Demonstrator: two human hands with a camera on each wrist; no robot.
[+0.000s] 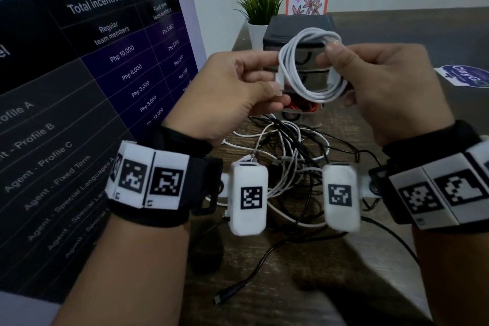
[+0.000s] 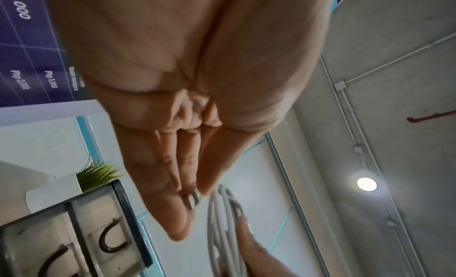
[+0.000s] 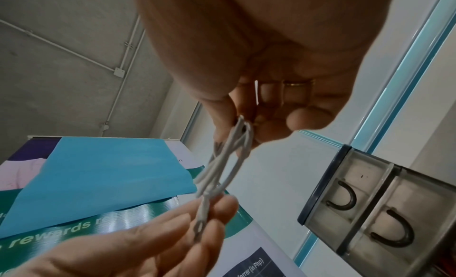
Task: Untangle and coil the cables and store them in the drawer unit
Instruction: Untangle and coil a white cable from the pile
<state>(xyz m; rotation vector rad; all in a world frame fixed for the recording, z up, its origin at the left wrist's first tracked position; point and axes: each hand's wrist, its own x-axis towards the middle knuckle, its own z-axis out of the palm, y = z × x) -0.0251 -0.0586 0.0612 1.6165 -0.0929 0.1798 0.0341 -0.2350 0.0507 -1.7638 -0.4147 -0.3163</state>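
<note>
Head view shows a coiled white round cable (image 1: 309, 66) held up in the air between both hands, in front of a small grey plastic drawer unit (image 1: 299, 34). The left hand (image 1: 232, 92) pinches the coil's left side between thumb and fingers; the right hand (image 1: 383, 87) pinches its right side likewise. Beneath them, a tangle of black and white cables (image 1: 288, 167) lies on the dark wooden table (image 1: 264, 286), near the unit's base. A green potted plant (image 1: 260, 5) stands just beside the unit at the table's far edge.
</note>
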